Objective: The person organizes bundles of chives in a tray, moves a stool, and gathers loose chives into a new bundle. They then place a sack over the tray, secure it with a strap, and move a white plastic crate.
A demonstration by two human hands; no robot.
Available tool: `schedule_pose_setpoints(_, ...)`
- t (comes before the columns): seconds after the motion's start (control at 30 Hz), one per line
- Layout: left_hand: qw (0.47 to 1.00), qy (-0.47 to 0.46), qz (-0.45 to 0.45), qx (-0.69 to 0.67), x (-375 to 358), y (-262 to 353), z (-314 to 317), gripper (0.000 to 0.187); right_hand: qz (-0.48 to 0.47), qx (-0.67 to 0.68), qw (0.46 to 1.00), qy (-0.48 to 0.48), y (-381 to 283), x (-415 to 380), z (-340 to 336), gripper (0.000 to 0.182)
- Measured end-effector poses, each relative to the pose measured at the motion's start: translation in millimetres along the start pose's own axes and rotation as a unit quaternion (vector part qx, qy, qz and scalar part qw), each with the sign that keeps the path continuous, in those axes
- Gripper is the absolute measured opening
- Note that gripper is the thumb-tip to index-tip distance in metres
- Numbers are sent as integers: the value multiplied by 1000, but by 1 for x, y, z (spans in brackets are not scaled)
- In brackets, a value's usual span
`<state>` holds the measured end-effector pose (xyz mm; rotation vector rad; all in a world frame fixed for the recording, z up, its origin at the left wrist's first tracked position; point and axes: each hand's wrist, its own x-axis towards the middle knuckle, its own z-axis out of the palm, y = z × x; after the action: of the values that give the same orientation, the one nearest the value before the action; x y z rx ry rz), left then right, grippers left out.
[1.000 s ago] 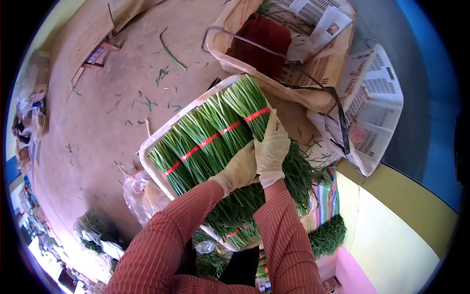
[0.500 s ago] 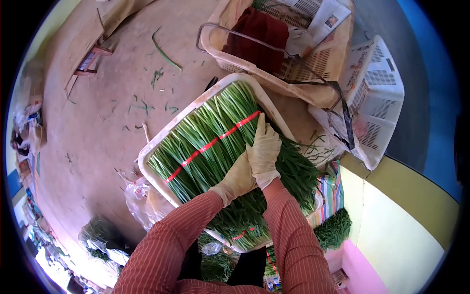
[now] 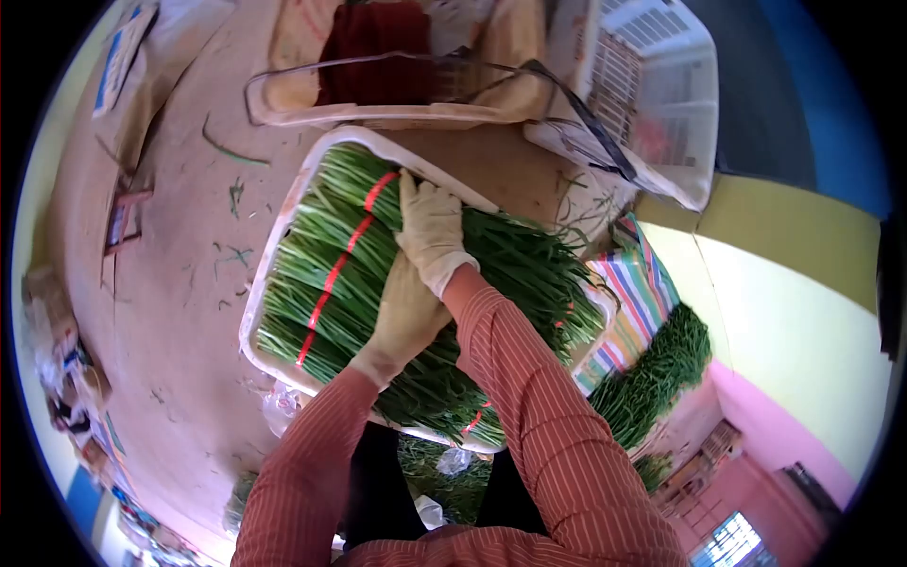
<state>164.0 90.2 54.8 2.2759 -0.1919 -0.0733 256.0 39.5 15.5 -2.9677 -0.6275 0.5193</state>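
Long green leafy stalks that look like garlic chives lie in bundles across a white plastic crate, with red bands around them. My right hand, in a pale glove, rests on the chives near the crate's far wall. Its fingers lie extended against the leaves, close to the end of one red band. My left hand, also gloved, presses on the bundles just below. Its fingers are hidden under my right hand, so their pose does not show. Darker leaf ends spread to the right of both hands.
Beyond the crate stands a larger tan crate holding a dark red cloth. A white slatted basket leans at the right. More greens lie beside a striped sack. Leaf scraps litter the floor.
My view has turned, so the crate and bundles appear rotated and further left. Both hands stay pressed on the chives, the right one still over the left.
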Motion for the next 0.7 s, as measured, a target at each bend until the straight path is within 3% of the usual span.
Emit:
schedule_pose_setpoints(0.03,999,2,52,17,-6,-1,-5,48,-10,-23,999,21,1,-2,-2,97)
schedule_pose_setpoints(0.13,994,-38,77,-67,-22,-14,-30,44,-36,-59,992,106,16,-18,-9,94)
schedule_pose_setpoints(0.17,987,57,137,-60,-36,-27,-26,32,-55,-32,993,100,24,-24,-12,93)
schedule_pose_setpoints(0.23,987,55,148,-39,-8,-8,-55,23,-72,-8,993,95,41,-34,-22,92)
schedule_pose_setpoints(0.3,979,150,123,57,15,6,-64,11,-109,27,985,134,63,-45,-33,88)
schedule_pose_setpoints(0.33,976,126,174,39,35,20,-79,9,-119,3,986,117,75,-47,-37,87)
schedule_pose_setpoints(0.37,979,149,132,39,43,28,-85,13,-114,6,987,115,84,-53,-35,87)
schedule_pose_setpoints(0.43,982,57,137,121,72,28,-89,23,-69,27,987,143,97,-61,-29,86)
schedule_pose_setpoints(0.57,942,95,221,233,106,-2,-24,39,-31,38,993,107,110,-90,-20,83)
schedule_pose_setpoints(0.63,933,-156,140,293,104,-5,0,42,-24,32,995,88,115,-101,-18,81)
schedule_pose_setpoints(0.67,940,-102,154,286,99,-11,7,48,-26,28,996,77,114,-106,-16,79)
schedule_pose_setpoints(0.7,940,-108,155,284,97,-7,8,48,-29,24,997,68,113,-110,-14,78)
